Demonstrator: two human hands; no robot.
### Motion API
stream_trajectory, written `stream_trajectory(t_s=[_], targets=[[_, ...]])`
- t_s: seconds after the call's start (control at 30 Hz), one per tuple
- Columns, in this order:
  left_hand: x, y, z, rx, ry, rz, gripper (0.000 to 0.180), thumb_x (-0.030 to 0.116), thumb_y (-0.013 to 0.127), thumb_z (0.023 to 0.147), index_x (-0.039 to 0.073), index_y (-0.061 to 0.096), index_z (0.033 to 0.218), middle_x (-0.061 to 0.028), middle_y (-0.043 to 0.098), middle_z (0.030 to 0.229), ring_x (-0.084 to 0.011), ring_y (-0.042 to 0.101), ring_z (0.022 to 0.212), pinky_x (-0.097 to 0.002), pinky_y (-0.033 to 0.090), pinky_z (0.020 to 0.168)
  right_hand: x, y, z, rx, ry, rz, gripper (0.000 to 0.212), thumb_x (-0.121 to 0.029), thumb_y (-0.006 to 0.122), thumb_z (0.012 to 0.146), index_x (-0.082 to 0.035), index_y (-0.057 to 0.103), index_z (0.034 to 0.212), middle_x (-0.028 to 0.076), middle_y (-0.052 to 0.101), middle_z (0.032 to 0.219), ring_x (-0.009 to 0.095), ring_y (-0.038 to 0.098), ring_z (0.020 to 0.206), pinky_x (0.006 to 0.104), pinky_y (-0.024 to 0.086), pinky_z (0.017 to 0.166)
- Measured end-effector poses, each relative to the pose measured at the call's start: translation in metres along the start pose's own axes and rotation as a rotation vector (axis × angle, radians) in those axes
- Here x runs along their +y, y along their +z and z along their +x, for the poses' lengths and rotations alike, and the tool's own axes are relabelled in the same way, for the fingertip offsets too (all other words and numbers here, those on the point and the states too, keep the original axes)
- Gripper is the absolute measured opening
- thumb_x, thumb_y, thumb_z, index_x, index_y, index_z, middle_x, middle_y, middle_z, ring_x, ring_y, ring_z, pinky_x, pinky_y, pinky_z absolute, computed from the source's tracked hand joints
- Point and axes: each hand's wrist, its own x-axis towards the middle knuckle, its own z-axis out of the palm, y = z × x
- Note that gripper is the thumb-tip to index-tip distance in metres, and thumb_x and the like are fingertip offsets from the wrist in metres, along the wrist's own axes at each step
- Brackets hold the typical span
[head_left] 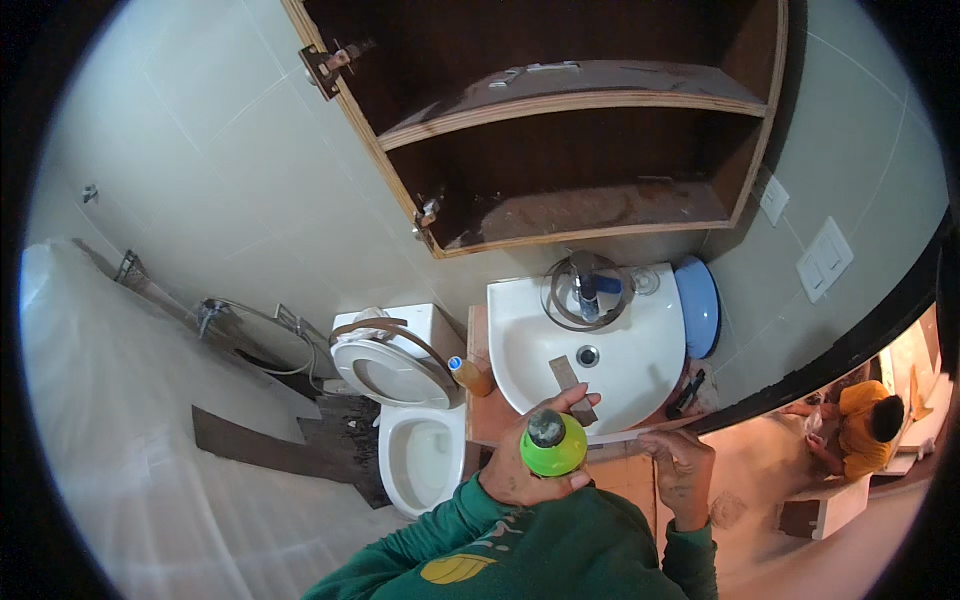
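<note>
My left hand is wrapped round a lime-green bottle with a dark, dirty top. The fingers of the same hand also hold a short, flat grey-brown strip, which sticks out over the front of the white washbasin. To the right, my right hand is raised beside the basin's front edge, its fingers bent and closed together. Whether anything small is between those fingertips, I cannot make out. Both hands are apart from each other.
Above the basin hangs a doorless wooden cabinet with bare hinges. The basin's tap has a coiled strip around it. An orange-brown bottle, a toilet and plastic sheeting are leftward. Through the right doorway, another person crouches.
</note>
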Motion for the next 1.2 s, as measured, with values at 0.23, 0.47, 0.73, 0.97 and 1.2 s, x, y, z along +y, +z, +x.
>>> stream_trajectory(t_s=[0.23, 0.47, 0.73, 0.97, 1.2], targets=[[0.006, -0.011, 0.002, 0.036, 0.222, 0.314, 0.115, 0.043, 0.094, 0.073, -0.005, 0.041, 0.163, -0.0235, 0.058, 0.154, -0.0316, 0.059, 0.139, -0.0438, 0.046, 0.117, -0.002, 0.020, -0.013, -0.082, 0.075, -0.040, 0.022, -0.008, 0.074, 0.095, 0.001, 0.076, 0.116, 0.017, 0.078, 0.110, 0.027, 0.074, 0.098, 0.0409, 0.059, 0.085], [0.022, -0.004, 0.040, 0.072, 0.582, 0.393, 0.100, 0.033, 0.097, 0.073, -0.004, 0.051, 0.154, -0.0234, 0.063, 0.140, -0.0334, 0.064, 0.123, -0.0446, 0.053, 0.106, 0.052, 0.049, -0.034, -0.633, 0.018, -0.176, 0.047, -0.041, 0.068, 0.108, -0.009, 0.068, 0.143, 0.016, 0.079, 0.127, 0.033, 0.076, 0.114, 0.0453, 0.058, 0.098], [0.053, 0.048, 0.060, 0.006, 0.725, 0.390, 0.093, 0.030, 0.093, 0.085, -0.006, 0.047, 0.158, -0.0243, 0.063, 0.146, -0.0316, 0.064, 0.127, -0.0431, 0.052, 0.108, 0.006, 0.048, -0.036, -0.624, 0.297, 0.801, 0.047, -0.036, 0.069, 0.108, -0.007, 0.064, 0.145, 0.014, 0.075, 0.124, 0.025, 0.071, 0.113, 0.0412, 0.056, 0.098], [0.036, 0.047, 0.053, -0.105, 0.668, 0.619, 0.081, 0.025, 0.083, 0.095, -0.002, 0.045, 0.161, -0.0247, 0.062, 0.153, -0.0360, 0.062, 0.139, -0.0440, 0.050, 0.114, 0.025, 0.049, -0.025, -0.573, -0.123, 0.575, 0.044, -0.032, 0.072, 0.107, -0.005, 0.065, 0.141, 0.014, 0.074, 0.126, 0.025, 0.069, 0.120, 0.0425, 0.054, 0.104], [0.058, 0.040, 0.033, 0.027, 0.620, 0.679, 0.103, 0.057, 0.090, 0.071, -0.006, 0.061, 0.147, -0.0211, 0.073, 0.136, -0.0328, 0.073, 0.103, -0.0407, 0.059, 0.093, -0.024, 0.028, -0.024, -0.762, 0.045, 0.360, 0.059, -0.048, 0.074, 0.102, -0.002, 0.066, 0.138, 0.023, 0.072, 0.129, 0.039, 0.072, 0.117, 0.0470, 0.057, 0.102]])
